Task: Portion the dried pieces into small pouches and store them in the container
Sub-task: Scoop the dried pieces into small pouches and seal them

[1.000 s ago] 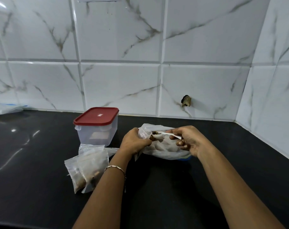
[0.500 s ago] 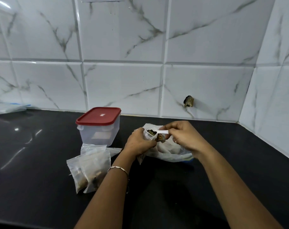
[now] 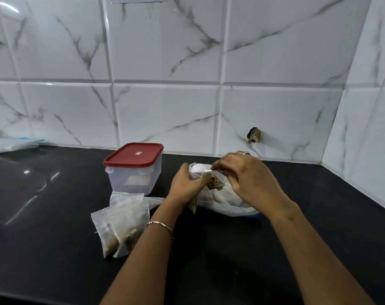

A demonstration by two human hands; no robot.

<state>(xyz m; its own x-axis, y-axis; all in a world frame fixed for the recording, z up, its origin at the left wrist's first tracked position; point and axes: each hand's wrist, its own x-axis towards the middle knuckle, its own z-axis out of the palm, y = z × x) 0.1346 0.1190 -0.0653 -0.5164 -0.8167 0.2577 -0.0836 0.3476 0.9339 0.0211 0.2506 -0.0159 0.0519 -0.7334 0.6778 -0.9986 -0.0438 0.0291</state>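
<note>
Now the right hand (image 3: 246,181) is lying more turned over than a moment before. Its back is facing up and the white spoon (image 3: 207,170) is tipping down into the small pouch (image 3: 197,168), where earlier it was lying nearly level. The dried pieces (image 3: 213,184) are now showing brown in the mouth of this pouch.

I am counting 1 container (image 3: 134,172) with 1 red lid (image 3: 133,154) closed on it, 2 filled pouches (image 3: 121,223) lying just in front of it on the black counter (image 3: 55,216), 1 small pouch in the hands, 1 big plastic bag (image 3: 222,203) under the hands, and 1 spoon.

The left hand (image 3: 186,187) is coming in from below, its fingers curling round the mouth of the small pouch and holding it open above the big bag. The right hand is reaching from the right, fingers bending down and pinching the spoon handle. A bracelet (image 3: 159,224) is sitting on the left wrist.
</note>
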